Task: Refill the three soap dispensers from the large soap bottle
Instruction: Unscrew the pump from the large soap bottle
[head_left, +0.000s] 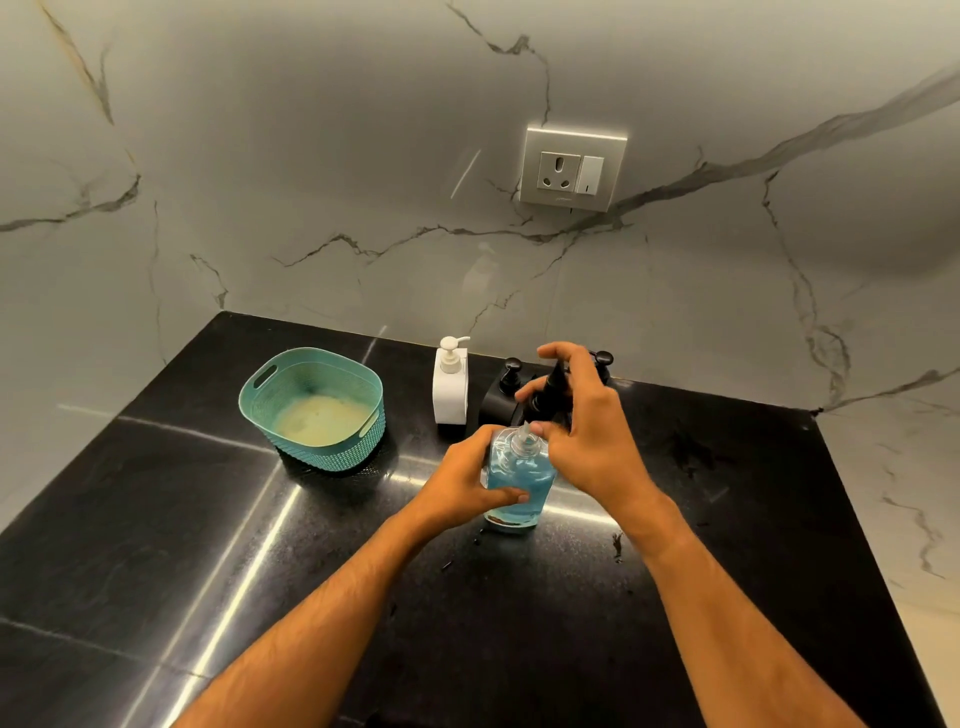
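Observation:
A clear bottle (519, 470) partly filled with blue soap stands on the black countertop (260, 545). My left hand (460, 480) grips its side. The threaded neck is uncovered. Just above and behind the neck, my right hand (587, 431) holds a black pump top (549, 387). A white pump dispenser (450, 387) stands at the back by the wall. Next to it is a black dispenser (501, 395), and a second black pump head (602, 358) shows behind my right hand; its body is hidden.
A teal woven basket (317, 410) with a pale cloth in its bottom sits at the left of the counter. A wall socket with a switch (571, 169) is on the marble wall above. The counter's right edge (852, 519) drops off near my right arm.

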